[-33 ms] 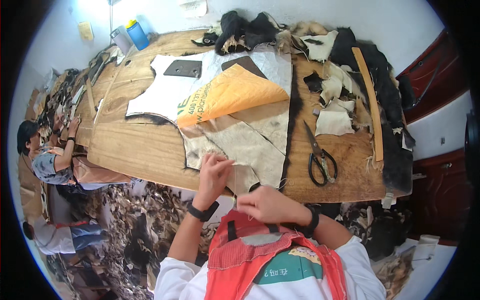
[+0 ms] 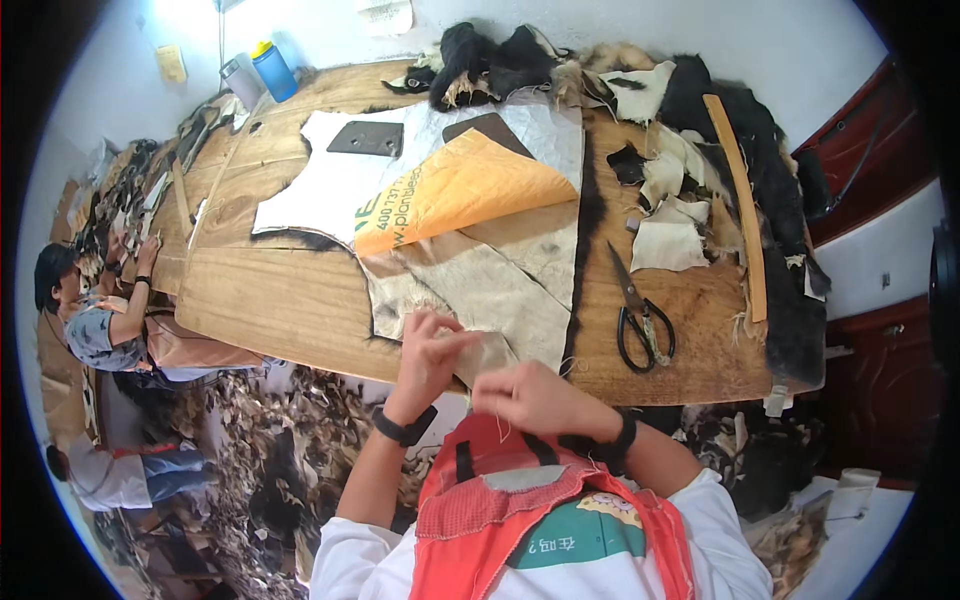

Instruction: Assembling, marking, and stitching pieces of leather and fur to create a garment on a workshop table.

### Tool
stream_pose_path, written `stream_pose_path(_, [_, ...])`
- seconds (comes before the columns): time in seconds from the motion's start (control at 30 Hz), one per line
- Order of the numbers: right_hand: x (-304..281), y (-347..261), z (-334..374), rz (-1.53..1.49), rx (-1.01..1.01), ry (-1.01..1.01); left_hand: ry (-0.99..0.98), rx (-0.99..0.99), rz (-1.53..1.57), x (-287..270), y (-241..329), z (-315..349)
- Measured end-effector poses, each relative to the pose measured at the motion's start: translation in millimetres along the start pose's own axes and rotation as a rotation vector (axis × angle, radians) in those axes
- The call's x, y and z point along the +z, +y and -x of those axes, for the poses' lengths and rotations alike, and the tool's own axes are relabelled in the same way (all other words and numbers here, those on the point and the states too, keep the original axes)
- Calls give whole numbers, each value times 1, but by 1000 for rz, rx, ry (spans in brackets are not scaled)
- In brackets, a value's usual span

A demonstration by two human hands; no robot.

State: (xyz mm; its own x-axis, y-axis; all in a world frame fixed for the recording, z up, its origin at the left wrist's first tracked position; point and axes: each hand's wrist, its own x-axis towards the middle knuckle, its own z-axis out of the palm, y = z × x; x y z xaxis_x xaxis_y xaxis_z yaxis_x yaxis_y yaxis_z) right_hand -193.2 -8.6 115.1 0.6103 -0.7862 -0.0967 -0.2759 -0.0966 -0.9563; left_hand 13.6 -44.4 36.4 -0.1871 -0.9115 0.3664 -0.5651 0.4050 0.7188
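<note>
At the table's near edge my left hand (image 2: 428, 362) is closed, its fingertips pressed together over the lower edge of a pale hide panel (image 2: 520, 262). What it pinches is too small to make out. My right hand (image 2: 535, 400) is closed too, just right of it and slightly nearer, with a thin pale thread (image 2: 504, 428) hanging by its fingers. A small pale hide flap (image 2: 488, 355) shows between the hands. The panel lies skin side up with dark fur along its rim. An orange printed paper sheet (image 2: 470, 195) covers its middle.
Black-handled scissors (image 2: 643, 325) lie right of the panel. Beyond them are hide scraps (image 2: 670, 235), a long wooden strip (image 2: 738, 205) and dark fur. Two dark flat plates rest on the panel's far part. Bottles (image 2: 272, 70) stand far left; co-workers (image 2: 110, 310) are at left.
My right hand has shifted slightly up and to the right, its fingers still curled. My left hand stays in nearly the same place.
</note>
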Motion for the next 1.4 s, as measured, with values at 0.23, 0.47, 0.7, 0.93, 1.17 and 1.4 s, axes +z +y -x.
stream_pose_path(0.23, [-9,70,-27,81,169,177,-223,-169,209,-12,23,-14])
stream_pose_path(0.47, [8,32,-11,565,219,219,-105,-134,-260,15,2,-22])
stream_pose_path(0.7, [17,8,7,411,-92,-428,-155,-165,-74,8,1,-16])
stream_pose_path(0.93, [-5,49,-29,-59,158,152,-259,-6,357,-19,12,14])
stream_pose_path(1.17, [17,47,-15,447,172,152,-90,-85,-168,3,4,-12])
stream_pose_path(1.4, [19,11,8,424,-154,-361,-157,-51,-146,3,-1,-13])
